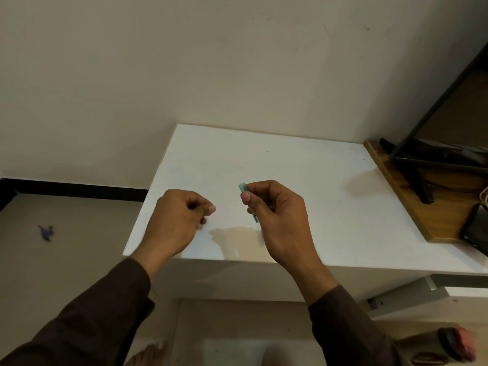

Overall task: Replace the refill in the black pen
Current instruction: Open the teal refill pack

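Observation:
My right hand (pixel 277 215) is raised over the white table (pixel 303 165), its thumb and fingers pinched on a small teal-green pen part (pixel 243 187) that runs down behind the fingers and shows again below them. My left hand (pixel 179 217) hovers to its left with the fingers curled closed; whether anything thin sits between thumb and forefinger is too small to tell. No black pen body or loose refill is visible on the table.
A wooden board (pixel 412 207) at the table's right holds a black stand (pixel 422 167) and a dark device (pixel 475 228). The wall stands behind the table. A small purple object (pixel 46 232) lies on the floor at left. A bare foot (pixel 150 352) shows below.

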A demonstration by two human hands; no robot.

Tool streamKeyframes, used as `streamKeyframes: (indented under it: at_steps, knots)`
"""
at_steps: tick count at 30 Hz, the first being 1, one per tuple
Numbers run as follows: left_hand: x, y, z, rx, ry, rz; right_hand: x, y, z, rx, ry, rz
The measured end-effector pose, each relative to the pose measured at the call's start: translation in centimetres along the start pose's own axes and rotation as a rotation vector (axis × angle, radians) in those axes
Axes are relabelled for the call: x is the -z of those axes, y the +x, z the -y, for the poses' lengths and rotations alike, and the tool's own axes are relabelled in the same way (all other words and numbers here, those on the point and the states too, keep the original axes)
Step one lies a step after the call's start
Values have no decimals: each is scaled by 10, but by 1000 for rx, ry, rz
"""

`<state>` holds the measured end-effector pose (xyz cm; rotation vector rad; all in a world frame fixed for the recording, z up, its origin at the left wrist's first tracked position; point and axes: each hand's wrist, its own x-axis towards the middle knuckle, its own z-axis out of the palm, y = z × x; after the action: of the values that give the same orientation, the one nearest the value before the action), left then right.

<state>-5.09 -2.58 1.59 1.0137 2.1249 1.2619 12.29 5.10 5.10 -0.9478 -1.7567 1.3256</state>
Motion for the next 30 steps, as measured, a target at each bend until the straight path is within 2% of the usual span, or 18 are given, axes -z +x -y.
streamKeyframes:
  at_steps: [7,13,16,19,21,30]
  knots:
    - [-10,0,7,-17,177,-42,4,0,-2,-2,-97,5]
    - [-11,1,7,-7,176,-109,6,1,0,9,-44,-17]
    - [-3,-1,-9,-72,-6,-135,6,2,1,30,-68,-36]
    - [2,-3,-25,-78,-385,42,5,3,3,83,-123,-48]
    - [2,-7,-31,-80,-508,156,4,2,4,119,-167,-48]
    - [3,-6,-28,-21,-637,238,2,-1,10,213,-230,-34]
